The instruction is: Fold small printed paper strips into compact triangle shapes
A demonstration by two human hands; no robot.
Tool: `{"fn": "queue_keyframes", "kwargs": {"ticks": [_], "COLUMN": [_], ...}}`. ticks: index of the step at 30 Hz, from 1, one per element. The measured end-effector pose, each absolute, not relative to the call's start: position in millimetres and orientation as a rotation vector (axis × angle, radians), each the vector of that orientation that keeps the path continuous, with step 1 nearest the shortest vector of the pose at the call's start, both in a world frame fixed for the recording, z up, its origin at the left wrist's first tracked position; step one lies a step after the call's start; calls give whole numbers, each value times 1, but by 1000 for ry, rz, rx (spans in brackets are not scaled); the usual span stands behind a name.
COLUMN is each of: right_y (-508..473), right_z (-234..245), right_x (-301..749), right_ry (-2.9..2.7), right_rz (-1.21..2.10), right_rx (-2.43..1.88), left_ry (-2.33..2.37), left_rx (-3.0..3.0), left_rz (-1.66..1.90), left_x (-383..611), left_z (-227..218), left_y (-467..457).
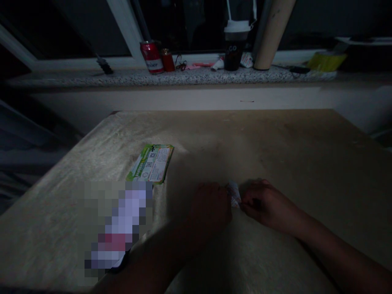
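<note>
hands: left hand [211, 208] + right hand [265, 202] | fingers pinch small packet [234, 194] | table [275, 143]

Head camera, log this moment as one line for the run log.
left hand: on small white packet | right hand: on same packet | green card: flat on table, apart

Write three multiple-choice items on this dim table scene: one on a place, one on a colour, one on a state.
1. Where does the green packet lie?
A. on the table
B. on the sill
C. in a hand

2. What colour is the can on the window sill?
A. blue
B. red
C. yellow

3. How is the small white paper held?
A. lying untouched
B. by one hand alone
C. between both hands

Answers: 1 A, it lies flat on the tabletop, left of the hands. 2 B, its body is red. 3 C, the left hand and right hand both pinch it.
</note>
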State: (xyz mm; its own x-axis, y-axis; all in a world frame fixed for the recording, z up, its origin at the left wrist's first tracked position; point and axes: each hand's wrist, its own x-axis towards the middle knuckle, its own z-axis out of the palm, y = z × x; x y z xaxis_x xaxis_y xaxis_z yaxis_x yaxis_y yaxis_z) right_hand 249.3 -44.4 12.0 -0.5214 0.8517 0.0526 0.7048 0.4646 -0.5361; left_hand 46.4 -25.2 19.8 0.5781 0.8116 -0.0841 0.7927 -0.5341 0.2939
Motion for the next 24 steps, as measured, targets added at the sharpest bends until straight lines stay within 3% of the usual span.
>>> {"fn": "queue_keyframes", "kwargs": {"ticks": [24], "right_y": [-47], "right_z": [9], "right_x": [243], "right_ry": [-2276], "right_rz": [662], "right_rx": [-1419], "left_ry": [1344], "left_rx": [2472], "left_rz": [200], "left_x": [37], "left_z": [16], "left_y": [-28]}}
